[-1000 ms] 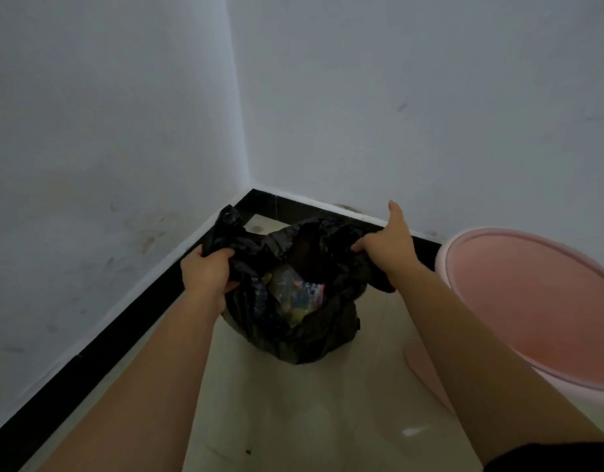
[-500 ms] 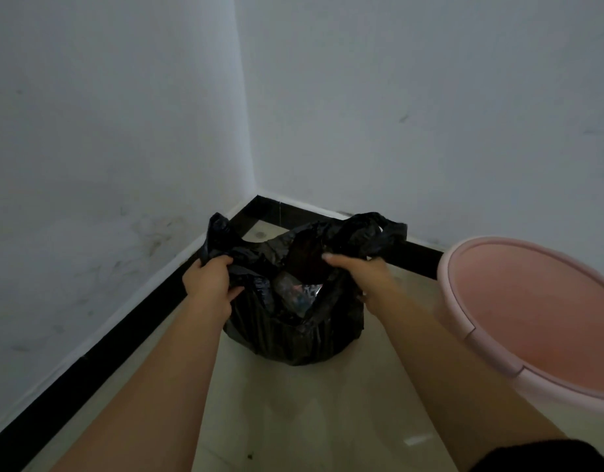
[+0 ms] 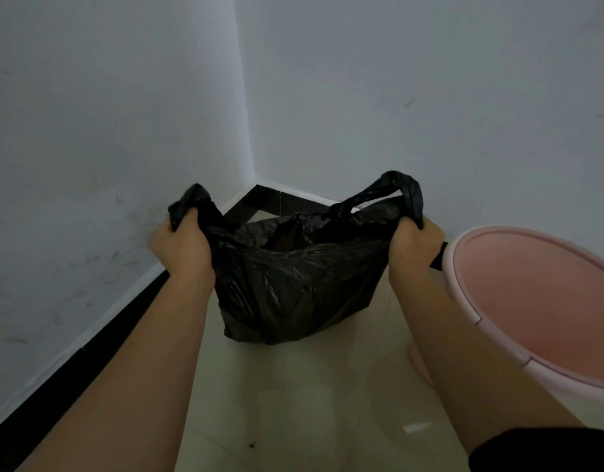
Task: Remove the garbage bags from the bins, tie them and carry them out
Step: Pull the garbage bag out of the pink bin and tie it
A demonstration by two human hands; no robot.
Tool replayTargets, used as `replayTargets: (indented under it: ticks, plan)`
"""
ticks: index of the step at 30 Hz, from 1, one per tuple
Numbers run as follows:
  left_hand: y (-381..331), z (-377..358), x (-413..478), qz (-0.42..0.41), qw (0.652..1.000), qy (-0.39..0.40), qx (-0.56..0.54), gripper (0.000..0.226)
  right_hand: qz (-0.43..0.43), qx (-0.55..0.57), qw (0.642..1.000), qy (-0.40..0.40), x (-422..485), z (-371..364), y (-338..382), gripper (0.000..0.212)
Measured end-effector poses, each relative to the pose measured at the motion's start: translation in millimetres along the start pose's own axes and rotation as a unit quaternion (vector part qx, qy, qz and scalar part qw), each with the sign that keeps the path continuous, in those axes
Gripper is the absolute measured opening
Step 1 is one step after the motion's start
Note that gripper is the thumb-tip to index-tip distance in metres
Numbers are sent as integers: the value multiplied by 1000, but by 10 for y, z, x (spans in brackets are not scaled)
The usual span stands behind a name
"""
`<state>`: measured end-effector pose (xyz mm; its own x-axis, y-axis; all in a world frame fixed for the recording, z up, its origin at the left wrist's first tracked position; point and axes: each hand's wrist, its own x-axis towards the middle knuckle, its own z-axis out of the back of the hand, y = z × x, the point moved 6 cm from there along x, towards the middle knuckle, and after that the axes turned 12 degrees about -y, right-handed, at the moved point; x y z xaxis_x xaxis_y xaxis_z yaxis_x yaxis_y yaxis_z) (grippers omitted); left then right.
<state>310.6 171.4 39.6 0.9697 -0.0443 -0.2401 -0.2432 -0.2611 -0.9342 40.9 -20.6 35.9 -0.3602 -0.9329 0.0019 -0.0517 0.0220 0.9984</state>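
bag: black garbage bag (image 3: 293, 284), already out of the bin and sitting in the far corner of the room. Can't tell if its bottom rests on the floor (image 3: 293, 403) or hangs just above it. The mouth is stretched wide, and something dark sits inside.
left hand (image 3: 181, 247): curled in a tight fist round the bag's left handle, bunched plastic poking out the top.
right hand (image 3: 414, 247): same deal on the right handle, whose loop (image 3: 395, 185) sticks up above the fist.
why like that: my guess is both hands pull the handles apart to take up slack, so they can be crossed and knotted next.
bin: pink bin (image 3: 538, 294) on the right, just beside the right forearm, no liner showing.
around: scuffed white walls (image 3: 89, 131), black baseboard (image 3: 89, 338).
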Motion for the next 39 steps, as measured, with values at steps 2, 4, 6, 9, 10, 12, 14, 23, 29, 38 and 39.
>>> replayTargets:
  ticks: [2,4,6,9,10,12,14,23,29,38,39]
  plan:
    - [-88,-65,-32,-28,999,14,-4,12,2,11,1000,13,16,-7,91,36]
    - [-175,-115,-71,-66,997,26,10,14,-22,12,998,51,19,-72,149,23]
    - [-221,-134,-54,-109,992,30,48,22,-67,2,988,142,-43,-198,190,14]
    - [-243,-141,-2,-128,986,17,106,24,-83,-70,970,219,-101,-299,198,43]
    - [-240,-154,9,-125,984,21,125,23,-52,-116,967,220,-115,-305,218,34]
    - [-276,-223,-76,-113,985,65,114,25,77,-237,950,190,-104,-307,336,13]
    - [-297,-298,-139,-111,984,105,88,29,236,-327,904,142,-140,-313,501,22]
    - [-571,-197,-26,8,999,24,-43,15,-141,11,989,35,178,-25,535,27]
    - [-604,-195,43,26,997,33,-70,13,-182,77,978,72,120,-61,528,28]
    - [-802,-537,-406,-51,971,229,-44,23,185,-76,962,188,-82,-279,1051,17]
    - [-808,-547,-408,-56,970,233,-34,19,162,-70,959,220,-114,-321,1044,26]
